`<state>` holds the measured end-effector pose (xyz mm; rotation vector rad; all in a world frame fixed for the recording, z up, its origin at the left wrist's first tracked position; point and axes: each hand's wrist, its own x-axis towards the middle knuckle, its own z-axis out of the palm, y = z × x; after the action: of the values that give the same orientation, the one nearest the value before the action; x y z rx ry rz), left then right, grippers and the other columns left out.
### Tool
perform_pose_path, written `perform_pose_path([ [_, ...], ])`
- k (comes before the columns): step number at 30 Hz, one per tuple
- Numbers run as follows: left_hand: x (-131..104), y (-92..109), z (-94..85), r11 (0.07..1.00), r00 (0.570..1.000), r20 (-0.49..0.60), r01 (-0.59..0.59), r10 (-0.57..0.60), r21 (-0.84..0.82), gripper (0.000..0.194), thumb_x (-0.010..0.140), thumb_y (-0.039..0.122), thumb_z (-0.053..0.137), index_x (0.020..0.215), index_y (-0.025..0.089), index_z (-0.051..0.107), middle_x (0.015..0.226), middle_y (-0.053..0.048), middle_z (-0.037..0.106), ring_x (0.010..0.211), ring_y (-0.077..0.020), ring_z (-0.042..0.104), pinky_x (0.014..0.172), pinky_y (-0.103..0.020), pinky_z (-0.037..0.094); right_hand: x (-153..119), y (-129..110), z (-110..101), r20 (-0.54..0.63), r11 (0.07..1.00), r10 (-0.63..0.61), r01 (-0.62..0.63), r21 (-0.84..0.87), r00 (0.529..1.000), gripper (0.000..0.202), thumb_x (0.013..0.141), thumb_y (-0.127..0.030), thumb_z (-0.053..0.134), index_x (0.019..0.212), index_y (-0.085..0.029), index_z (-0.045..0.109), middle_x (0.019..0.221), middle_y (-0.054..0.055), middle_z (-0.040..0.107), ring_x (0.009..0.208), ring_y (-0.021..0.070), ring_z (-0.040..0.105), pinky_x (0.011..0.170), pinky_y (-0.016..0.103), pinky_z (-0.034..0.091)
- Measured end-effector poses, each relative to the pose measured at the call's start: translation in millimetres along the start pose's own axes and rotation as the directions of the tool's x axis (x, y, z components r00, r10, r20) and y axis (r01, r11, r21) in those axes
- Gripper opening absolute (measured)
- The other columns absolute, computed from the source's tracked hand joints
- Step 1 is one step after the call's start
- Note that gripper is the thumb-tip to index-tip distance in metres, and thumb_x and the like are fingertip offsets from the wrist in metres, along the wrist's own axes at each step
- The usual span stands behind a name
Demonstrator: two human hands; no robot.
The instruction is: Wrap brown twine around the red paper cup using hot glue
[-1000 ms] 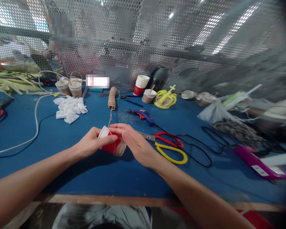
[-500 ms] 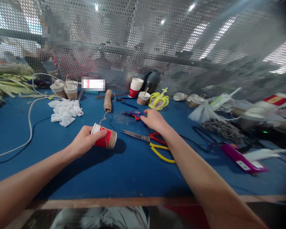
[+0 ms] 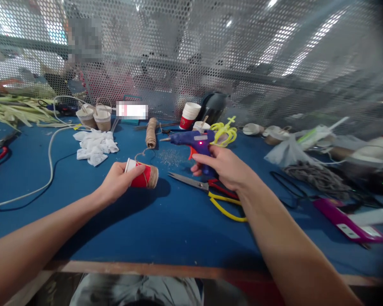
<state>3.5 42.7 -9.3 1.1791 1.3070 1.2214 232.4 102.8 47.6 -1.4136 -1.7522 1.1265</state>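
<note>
My left hand [image 3: 119, 180] is closed around a red and white paper cup [image 3: 139, 175], which lies tilted on its side in the air. Twine is wound round the cup's right end, and a strand runs from it to the twine roll [image 3: 151, 134]. In my right hand [image 3: 221, 163] is a blue glue gun [image 3: 191, 138], raised off the table with its nozzle pointing left. A red light glows on its body, and my fingers wrap the handle near the orange trigger. Below it lie scissors [image 3: 191, 182] with red and yellow handles, partly hidden by my right forearm.
Stacked paper cups [image 3: 190, 115] stand at the back beside a dark kettle-like object [image 3: 213, 106]. Twine-wrapped cups [image 3: 102, 119] and crumpled white material [image 3: 95, 146] are at left. A purple power strip [image 3: 341, 223], cords and a plastic bag [image 3: 289, 153] occupy the right.
My right hand has lifted the glue gun from the table, and its body now shows above the scissors. My left hand still holds the cup, while the view has shifted slightly.
</note>
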Motion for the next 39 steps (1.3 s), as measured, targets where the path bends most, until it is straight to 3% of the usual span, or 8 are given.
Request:
perform_pose_path([
  [2,1.1,-1.4,-0.5,1.0,1.0,-0.004,0.017,-0.017,-0.001,0.033,0.068,0.043,0.061,0.06,0.011,0.062,0.049,0.003,0.05,0.046,-0.0075,0.038,0.046,-0.021,0.026,-16.4,-7.6,5.6,0.079,0.999,-0.033,0.032,0.019,0.996,0.017,0.073,-0.029,0.061,0.08,-0.015,0.053,0.064,0.005,0.065,0.057,0.0157,0.063,0.057,0.029,0.053],
  [6,3.4,-3.0,0.0,0.998,0.998,-0.019,0.062,-0.062,-0.007,0.033,0.067,0.044,0.061,0.062,0.011,0.061,0.05,0.002,0.052,0.046,-0.0086,0.041,0.047,-0.022,0.029,-35.0,-11.3,17.6,0.073,0.986,-0.151,0.156,-0.061,0.986,0.017,0.072,-0.027,0.062,0.081,-0.013,0.058,0.068,0.005,0.067,0.058,0.0149,0.063,0.057,0.027,0.051],
  [11,6.7,-1.6,0.3,0.991,0.989,-0.056,0.135,-0.133,0.022,0.034,0.063,0.045,0.062,0.057,0.012,0.057,0.048,0.002,0.051,0.043,-0.0084,0.04,0.045,-0.022,0.027,-37.6,-6.3,22.2,0.232,0.99,-0.142,0.137,0.034,0.962,0.02,0.078,-0.026,0.055,0.089,-0.011,0.062,0.057,0.001,0.061,0.046,0.0088,0.053,0.044,0.02,0.045],
  [17,10.0,0.0,-1.5,0.985,0.986,-0.06,0.157,-0.153,0.077,0.033,0.062,0.045,0.061,0.055,0.013,0.055,0.044,0.003,0.049,0.04,-0.008,0.037,0.041,-0.022,0.021,-41.7,-7.1,26.9,0.193,0.98,-0.069,0.103,-0.172,0.979,0.02,0.074,-0.033,0.057,0.068,-0.014,0.06,0.043,-0.003,0.051,0.036,0.0079,0.046,0.038,0.02,0.039],
  [21,12.7,-4.3,-3.7,0.989,0.992,-0.053,0.119,-0.115,0.086,0.029,0.063,0.041,0.062,0.058,0.013,0.06,0.047,0.0,0.054,0.042,-0.0109,0.044,0.042,-0.023,0.028,-45.1,-7.1,31.9,0.17,0.962,-0.135,0.17,-0.213,0.976,0.023,0.074,-0.031,0.057,0.057,-0.017,0.053,0.039,-0.004,0.049,0.035,0.008,0.046,0.038,0.02,0.038],
  [26,13.3,-7.5,-5.7,0.99,0.994,-0.044,0.104,-0.1,0.092,0.029,0.064,0.041,0.062,0.063,0.012,0.064,0.05,-0.002,0.058,0.046,-0.0136,0.05,0.043,-0.024,0.031,-45.5,-4.9,35.5,0.161,0.954,-0.157,0.192,-0.229,0.974,0.024,0.075,-0.03,0.057,0.055,-0.018,0.051,0.039,-0.005,0.049,0.035,0.0085,0.047,0.038,0.021,0.038],
  [39,12.1,-4.9,-3.3,0.991,0.993,-0.044,0.116,-0.113,0.066,0.029,0.064,0.04,0.062,0.062,0.012,0.063,0.049,-0.001,0.058,0.043,-0.0121,0.048,0.043,-0.023,0.031,-49.6,-6.0,37.1,0.148,0.941,-0.154,0.191,-0.28,0.977,0.025,0.074,-0.029,0.056,0.053,-0.019,0.047,0.04,-0.004,0.049,0.038,0.0101,0.047,0.04,0.023,0.038],
])
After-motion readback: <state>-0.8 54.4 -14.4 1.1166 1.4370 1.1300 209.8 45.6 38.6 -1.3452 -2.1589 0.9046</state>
